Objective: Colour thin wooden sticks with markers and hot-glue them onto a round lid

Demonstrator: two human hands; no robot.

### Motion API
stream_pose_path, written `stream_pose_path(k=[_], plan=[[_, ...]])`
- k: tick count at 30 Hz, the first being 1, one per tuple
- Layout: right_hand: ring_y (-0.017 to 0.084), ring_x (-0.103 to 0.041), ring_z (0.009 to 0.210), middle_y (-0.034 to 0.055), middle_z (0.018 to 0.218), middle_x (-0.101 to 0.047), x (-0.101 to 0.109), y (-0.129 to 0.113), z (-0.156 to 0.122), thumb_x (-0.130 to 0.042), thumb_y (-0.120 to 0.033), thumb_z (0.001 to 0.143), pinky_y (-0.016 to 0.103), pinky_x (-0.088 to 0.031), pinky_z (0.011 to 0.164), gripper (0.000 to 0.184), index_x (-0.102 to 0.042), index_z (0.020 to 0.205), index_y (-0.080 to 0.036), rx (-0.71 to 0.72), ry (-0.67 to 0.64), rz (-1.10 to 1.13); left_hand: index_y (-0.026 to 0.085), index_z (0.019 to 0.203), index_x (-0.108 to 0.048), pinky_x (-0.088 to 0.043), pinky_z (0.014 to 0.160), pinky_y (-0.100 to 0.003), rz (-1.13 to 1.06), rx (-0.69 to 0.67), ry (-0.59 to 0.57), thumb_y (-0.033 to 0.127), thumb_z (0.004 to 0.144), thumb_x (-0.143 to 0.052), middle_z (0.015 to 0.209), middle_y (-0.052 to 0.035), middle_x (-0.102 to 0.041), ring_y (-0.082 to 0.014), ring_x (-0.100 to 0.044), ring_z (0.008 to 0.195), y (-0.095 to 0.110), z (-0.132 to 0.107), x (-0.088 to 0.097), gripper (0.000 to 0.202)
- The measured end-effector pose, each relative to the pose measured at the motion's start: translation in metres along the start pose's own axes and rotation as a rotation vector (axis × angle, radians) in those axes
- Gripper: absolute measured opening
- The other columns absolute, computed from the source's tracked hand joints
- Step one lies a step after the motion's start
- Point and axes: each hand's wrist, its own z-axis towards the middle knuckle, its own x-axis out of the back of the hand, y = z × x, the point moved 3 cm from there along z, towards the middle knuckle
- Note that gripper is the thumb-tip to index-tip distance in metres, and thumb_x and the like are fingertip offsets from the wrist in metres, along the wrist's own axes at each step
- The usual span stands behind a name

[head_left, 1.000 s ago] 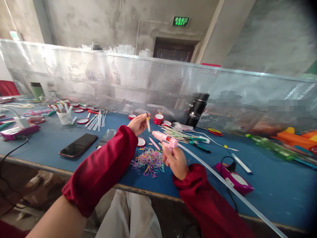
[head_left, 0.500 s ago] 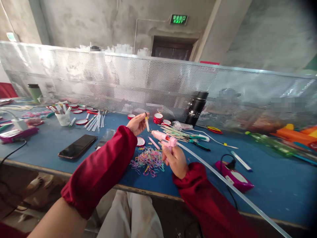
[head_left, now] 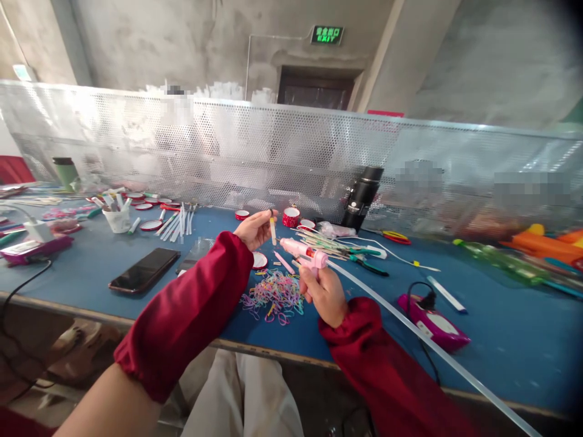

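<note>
My left hand point(head_left: 254, 229) pinches a short, pale flat stick point(head_left: 273, 232) with a yellow part and a dark upper end, held above the table. My right hand point(head_left: 324, 294) is wrapped round the handle of a pink hot glue gun point(head_left: 298, 248). A long translucent glue stick point(head_left: 410, 326) runs out of the gun's back toward the lower right. The gun's nozzle points at the lower end of the pale stick; whether they touch I cannot tell. Below both hands lies a heap of colourful rubber bands point(head_left: 276, 296), beside a pink marker-like stick point(head_left: 284, 262).
A phone point(head_left: 144, 271) and a cup of markers point(head_left: 117, 220) are on the left. Behind my hands stand red tape rolls point(head_left: 291, 217), pliers point(head_left: 368, 265) and a black flask point(head_left: 363, 199). A purple power box point(head_left: 435, 325) with a cable sits right. Perforated metal panel point(head_left: 237, 152) closes the back.
The view has shifted very slightly. Both hands keep their holds, and the pale stick is a little more upright near the glue gun's nozzle.
</note>
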Motion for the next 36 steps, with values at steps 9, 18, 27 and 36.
stream_pose_path(k=[9, 18, 27, 36], plan=[[0.011, -0.044, 0.036, -0.0027, 0.040, -0.046, -0.0002, -0.0027, -0.0017, -0.043, -0.059, 0.089, 0.023, -0.036, 0.038, 0.046, -0.059, 0.071, -0.020, -0.016, 0.012, 0.039, 0.013, 0.096, -0.066, -0.050, 0.050, -0.016, 0.009, 0.020, -0.031, 0.021, 0.085, -0.060, 0.074, -0.0020, -0.068, -0.0064, -0.062, 0.057, -0.0009, -0.0023, 0.0008, 0.015], [0.010, -0.044, 0.036, -0.0031, 0.042, -0.047, 0.0006, -0.0017, -0.0016, -0.042, -0.056, 0.090, 0.022, -0.035, 0.039, 0.044, -0.057, 0.070, -0.019, -0.002, 0.015, 0.043, 0.013, 0.096, -0.066, -0.050, 0.051, -0.016, 0.011, -0.002, -0.025, 0.019, 0.087, -0.056, 0.074, -0.0020, -0.067, -0.0065, -0.061, 0.057, 0.0003, -0.0015, -0.0001, 0.014], [0.009, -0.044, 0.037, -0.0024, 0.050, -0.051, -0.0014, 0.0039, -0.0015, -0.042, -0.057, 0.091, 0.023, -0.037, 0.040, 0.044, -0.060, 0.083, -0.017, 0.007, 0.050, 0.085, 0.013, 0.094, -0.066, -0.050, 0.051, -0.016, 0.024, 0.009, -0.003, 0.018, 0.086, -0.059, 0.073, -0.0018, -0.066, -0.0057, -0.060, 0.055, -0.0020, -0.0037, -0.0040, 0.012], [0.010, -0.044, 0.037, -0.0022, 0.044, -0.049, -0.0008, 0.0052, -0.0006, -0.042, -0.055, 0.092, 0.023, -0.035, 0.040, 0.045, -0.058, 0.071, -0.018, 0.020, 0.022, 0.030, 0.013, 0.095, -0.066, -0.050, 0.051, -0.016, 0.049, 0.002, -0.021, 0.019, 0.085, -0.060, 0.074, -0.0018, -0.067, -0.0058, -0.060, 0.055, -0.0047, -0.0010, -0.0010, 0.013]])
